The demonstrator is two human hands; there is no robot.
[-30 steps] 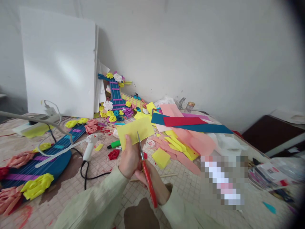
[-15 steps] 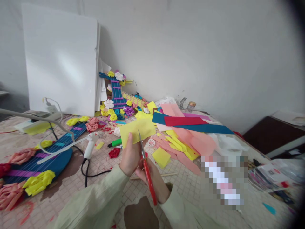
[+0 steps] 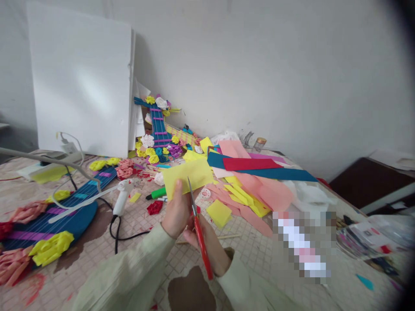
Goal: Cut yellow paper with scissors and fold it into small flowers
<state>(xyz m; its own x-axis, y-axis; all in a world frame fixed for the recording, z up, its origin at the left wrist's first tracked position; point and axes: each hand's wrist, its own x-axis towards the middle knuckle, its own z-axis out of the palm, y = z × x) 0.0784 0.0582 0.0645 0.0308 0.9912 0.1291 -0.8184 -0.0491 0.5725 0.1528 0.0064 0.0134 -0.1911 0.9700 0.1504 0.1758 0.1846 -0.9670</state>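
A piece of yellow paper (image 3: 194, 172) is pinched in my left hand (image 3: 177, 211), its thumb lying on the front face. My right hand (image 3: 209, 242) grips red-handled scissors (image 3: 201, 246), which point up and away from me. The scissor blades look closed together and overlap the lower part of the paper. Some fingers of both hands are hidden where the hands come close together. A small stack of yellow squares (image 3: 219, 213) lies on the table just right of the hands.
A white glue gun (image 3: 121, 198) with a black cord and a flower-covered blue guitar shape (image 3: 78, 211) lie left. Coloured strips (image 3: 269, 172) spread to the right. Behind are a second guitar shape (image 3: 158, 125) and a white board (image 3: 81, 82). A green marker (image 3: 158, 193) lies nearby.
Hardly anything differs. The scissors have tilted slightly and the yellow paper has shifted a little in my left hand.
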